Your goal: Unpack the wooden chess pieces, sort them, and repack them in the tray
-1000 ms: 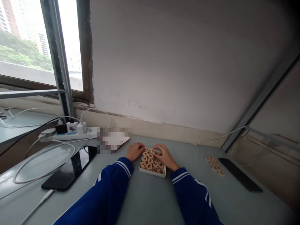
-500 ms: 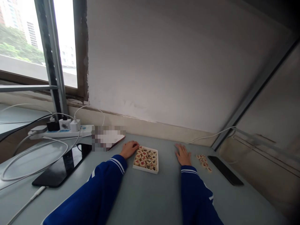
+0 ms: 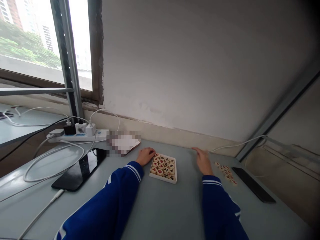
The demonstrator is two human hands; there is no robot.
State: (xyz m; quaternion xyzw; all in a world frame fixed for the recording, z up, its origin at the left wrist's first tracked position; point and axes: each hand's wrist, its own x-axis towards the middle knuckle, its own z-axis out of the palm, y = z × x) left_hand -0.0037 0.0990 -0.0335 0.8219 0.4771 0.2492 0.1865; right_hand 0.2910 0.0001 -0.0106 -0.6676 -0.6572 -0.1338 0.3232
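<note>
A shallow white box [image 3: 163,180] holds rows of round wooden Chinese chess pieces [image 3: 163,166] with red and black characters. My left hand [image 3: 145,156] is at the box's far left corner, fingers drawn together and bent against its edge. To the right of the box, my right hand [image 3: 204,162] is held over the grey table with the index finger stretched out to the left. Its other fingers are partly hidden, and nothing shows in it. Several loose small pieces [image 3: 226,172] with red markings lie in a cluster right of my right hand.
A long black object [image 3: 252,185] lies at the far right. On the left are a black tablet-like device [image 3: 81,170], a white power strip [image 3: 102,134] with plugs and looping cables, and a blurred flat item [image 3: 126,143]. A wall [image 3: 175,83] closes off the back.
My right hand has turned from lying flat with spread fingers to pointing left with the index finger. My left hand stays at the box. The whole view has shifted slightly.
</note>
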